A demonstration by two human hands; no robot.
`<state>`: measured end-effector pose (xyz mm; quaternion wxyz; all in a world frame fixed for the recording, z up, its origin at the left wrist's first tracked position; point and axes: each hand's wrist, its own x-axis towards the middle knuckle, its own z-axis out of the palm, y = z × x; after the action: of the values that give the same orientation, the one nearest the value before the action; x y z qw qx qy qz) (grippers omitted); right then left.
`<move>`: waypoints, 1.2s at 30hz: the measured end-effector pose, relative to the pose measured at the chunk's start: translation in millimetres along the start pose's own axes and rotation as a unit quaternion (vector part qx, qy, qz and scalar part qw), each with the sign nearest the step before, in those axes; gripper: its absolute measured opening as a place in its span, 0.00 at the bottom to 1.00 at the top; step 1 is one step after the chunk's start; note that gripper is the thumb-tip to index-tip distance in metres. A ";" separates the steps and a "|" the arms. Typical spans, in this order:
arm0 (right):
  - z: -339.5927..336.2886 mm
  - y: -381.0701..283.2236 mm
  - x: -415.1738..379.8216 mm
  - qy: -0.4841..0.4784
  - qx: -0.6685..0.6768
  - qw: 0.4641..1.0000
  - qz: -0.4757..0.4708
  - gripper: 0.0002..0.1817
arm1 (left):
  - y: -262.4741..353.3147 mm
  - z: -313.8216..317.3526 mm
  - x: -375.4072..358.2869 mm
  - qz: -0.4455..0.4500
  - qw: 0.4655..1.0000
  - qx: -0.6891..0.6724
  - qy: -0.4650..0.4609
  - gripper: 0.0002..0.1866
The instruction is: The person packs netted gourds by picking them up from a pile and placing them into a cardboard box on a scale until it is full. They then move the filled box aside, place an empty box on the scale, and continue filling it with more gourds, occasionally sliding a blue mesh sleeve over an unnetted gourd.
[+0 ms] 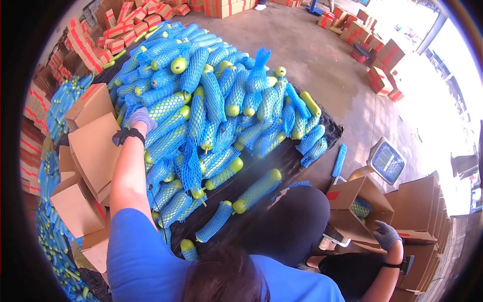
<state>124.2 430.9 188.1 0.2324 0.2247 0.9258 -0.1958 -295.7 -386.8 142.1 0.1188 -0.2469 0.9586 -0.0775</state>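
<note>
A large pile of green gourds in blue foam nets (201,100) lies on a black sheet. My left hand (142,120), in a grey glove, reaches onto the pile's left side; its fingers are partly hidden among the netted gourds. On the right, my gloved right hand (387,235) is beside an open carton (347,217) that holds a netted gourd (360,207). Its fingers are apart and nothing shows in them. Near my knee, two netted gourds (257,191) (215,221) lie on the sheet.
A scale display (386,160) stands behind the open carton. Nested empty cartons (415,209) are at the right, and open cartons (93,151) at the left beside my arm. Red-taped cartons (118,30) are heaped at the back left, others (357,32) at the back right.
</note>
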 end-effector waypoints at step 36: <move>-29.6 13.3 106.2 0.099 0.545 0.780 -0.291 0.30 | 482.8 -1.6 -486.6 0.607 0.760 0.004 -0.233 0.51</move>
<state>36.7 490.2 153.7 -0.0903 0.0515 0.7039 -0.7026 -102.2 270.8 135.8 0.3618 0.3769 0.8501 0.0668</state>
